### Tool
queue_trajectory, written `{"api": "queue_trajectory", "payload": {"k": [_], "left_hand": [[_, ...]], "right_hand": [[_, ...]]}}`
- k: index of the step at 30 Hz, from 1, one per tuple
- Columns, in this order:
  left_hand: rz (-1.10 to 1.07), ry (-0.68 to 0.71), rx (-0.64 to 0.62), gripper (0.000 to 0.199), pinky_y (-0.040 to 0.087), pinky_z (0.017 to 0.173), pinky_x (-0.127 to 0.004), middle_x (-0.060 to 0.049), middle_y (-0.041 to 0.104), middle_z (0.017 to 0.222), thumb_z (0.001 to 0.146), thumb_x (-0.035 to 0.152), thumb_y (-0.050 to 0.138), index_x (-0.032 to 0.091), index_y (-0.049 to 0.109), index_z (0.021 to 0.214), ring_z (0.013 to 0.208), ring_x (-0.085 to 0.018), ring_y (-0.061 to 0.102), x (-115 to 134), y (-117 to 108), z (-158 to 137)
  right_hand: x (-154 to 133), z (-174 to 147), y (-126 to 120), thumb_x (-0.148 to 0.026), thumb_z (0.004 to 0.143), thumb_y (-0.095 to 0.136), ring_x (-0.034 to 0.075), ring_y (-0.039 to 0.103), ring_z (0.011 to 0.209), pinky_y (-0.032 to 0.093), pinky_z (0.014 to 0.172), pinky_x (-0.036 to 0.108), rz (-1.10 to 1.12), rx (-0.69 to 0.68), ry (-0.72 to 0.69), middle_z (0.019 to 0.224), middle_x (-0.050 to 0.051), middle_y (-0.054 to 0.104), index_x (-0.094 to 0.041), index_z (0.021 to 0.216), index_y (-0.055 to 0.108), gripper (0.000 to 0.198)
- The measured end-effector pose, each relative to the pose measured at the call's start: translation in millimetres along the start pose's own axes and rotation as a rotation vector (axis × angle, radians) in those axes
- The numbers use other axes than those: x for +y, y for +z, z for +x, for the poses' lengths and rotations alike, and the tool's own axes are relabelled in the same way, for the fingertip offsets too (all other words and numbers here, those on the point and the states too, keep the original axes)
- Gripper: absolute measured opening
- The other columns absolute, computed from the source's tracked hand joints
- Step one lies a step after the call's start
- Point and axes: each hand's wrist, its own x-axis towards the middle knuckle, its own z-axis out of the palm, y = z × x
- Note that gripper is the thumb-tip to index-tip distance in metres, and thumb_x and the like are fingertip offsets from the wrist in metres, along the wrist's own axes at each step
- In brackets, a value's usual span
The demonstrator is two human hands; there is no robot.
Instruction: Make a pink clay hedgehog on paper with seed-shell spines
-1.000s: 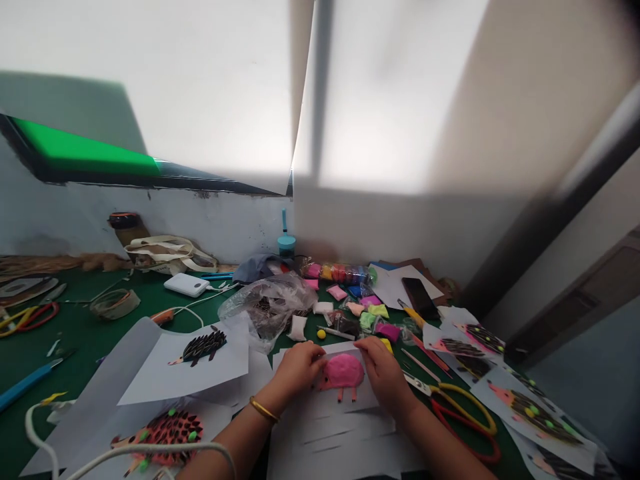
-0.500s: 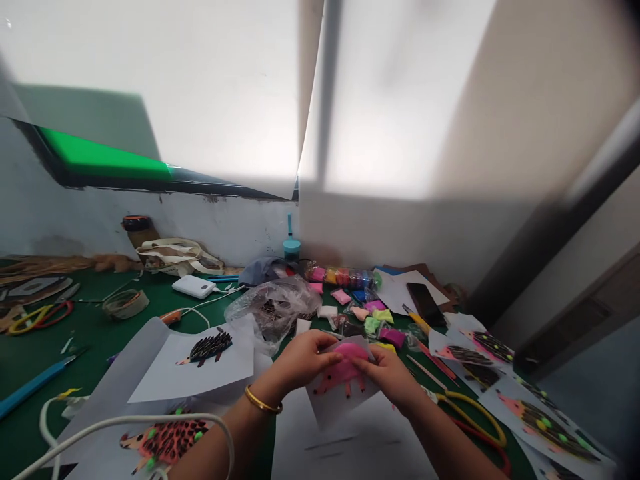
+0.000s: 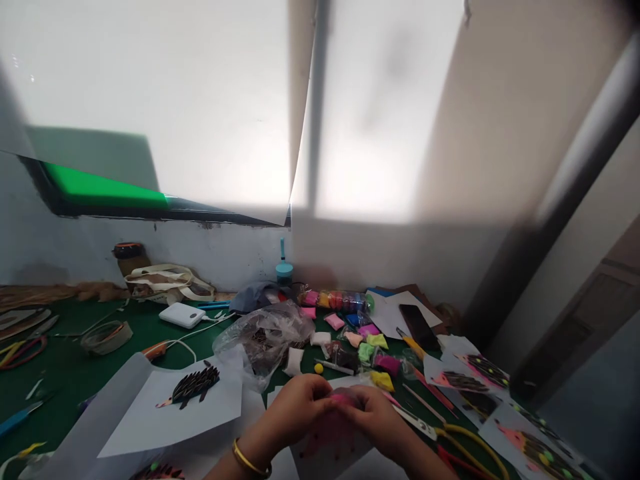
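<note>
A small sheet of paper (image 3: pixel 319 461) with a pink clay hedgehog figure on it is held low in front of me. My left hand (image 3: pixel 299 415), with a gold bangle at the wrist, is closed on the sheet's upper left. On the upper right, my right hand (image 3: pixel 379 421) is closed on it too. Pink clay (image 3: pixel 345 399) shows between the thumbs and fingertips; the hands cover much of the figure, and its lower part is blurred. White paper lies beneath the hands. Scissors (image 3: pixel 467 445) with yellow and red handles lie beside my right forearm.
Clay packets (image 3: pixel 367 351), a yellow ball (image 3: pixel 319 368) and a plastic bag (image 3: pixel 265 340) lie beyond my hands. Hedgehog pictures lie at left (image 3: pixel 195 387) and right (image 3: pixel 530 443). A phone (image 3: pixel 419 325), a white power bank (image 3: pixel 181 315) and a tape roll (image 3: pixel 106 338) are farther out.
The view has tilted up, so the table sits lower in the picture. My hands have come closer together over the pink figure, covering more of it. The yellow ball has come into sight.
</note>
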Motion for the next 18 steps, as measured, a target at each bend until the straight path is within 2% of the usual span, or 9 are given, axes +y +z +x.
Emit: {"api": "queue_trajectory", "payload": {"k": [6,8,10,12,16,18], "left_hand": [[0.008,-0.078,0.008,0.029,0.036,0.060,-0.022,0.000,0.068,0.075,0.074,0.045,0.060,0.018,0.070,0.078,0.071,-0.016,0.059,-4,3,4],[0.005,-0.082,-0.001,0.027,0.040,0.073,-0.024,0.002,0.066,0.069,0.073,0.044,0.062,0.018,0.070,0.073,0.070,-0.015,0.058,-8,5,5],[-0.014,-0.066,-0.010,0.025,0.036,0.090,-0.028,0.003,0.064,0.065,0.074,0.042,0.061,0.018,0.069,0.070,0.068,-0.014,0.058,-11,7,7],[-0.066,-0.071,-0.019,0.021,0.033,0.096,-0.029,0.003,0.065,0.068,0.076,0.036,0.057,0.018,0.069,0.072,0.071,-0.014,0.059,-14,9,7],[-0.112,-0.147,-0.014,0.019,0.041,0.077,-0.025,0.001,0.066,0.072,0.074,0.026,0.052,0.017,0.069,0.076,0.072,-0.015,0.058,-16,15,6],[-0.103,-0.170,-0.022,0.018,0.040,0.065,-0.023,0.000,0.066,0.071,0.072,0.025,0.053,0.017,0.069,0.076,0.070,-0.015,0.057,-19,17,6]], "right_hand": [[5,0,4,-0.047,0.076,0.063,0.018,0.057,0.073,0.041,0.060,0.023,-0.049,-0.006,-0.002,0.076,0.003,0.065,-0.013,0.081,0.070,0.034],[8,1,4,-0.047,0.075,0.063,0.017,0.056,0.072,0.038,0.057,0.021,-0.104,-0.016,0.032,0.074,0.002,0.064,-0.013,0.079,0.069,0.035],[11,2,4,-0.048,0.077,0.060,0.016,0.054,0.070,0.036,0.055,0.021,-0.133,-0.032,0.047,0.072,0.002,0.062,-0.012,0.078,0.069,0.037],[14,4,3,-0.046,0.078,0.058,0.015,0.053,0.068,0.035,0.055,0.020,-0.138,-0.042,0.045,0.070,0.001,0.060,-0.011,0.077,0.068,0.035],[21,6,5,-0.037,0.077,0.058,0.013,0.051,0.066,0.034,0.054,0.020,-0.122,-0.050,0.049,0.069,0.000,0.058,-0.011,0.073,0.065,0.027],[23,5,6,-0.038,0.076,0.059,0.013,0.051,0.065,0.033,0.054,0.020,-0.095,-0.063,0.071,0.069,0.000,0.058,-0.012,0.074,0.065,0.027]]}}
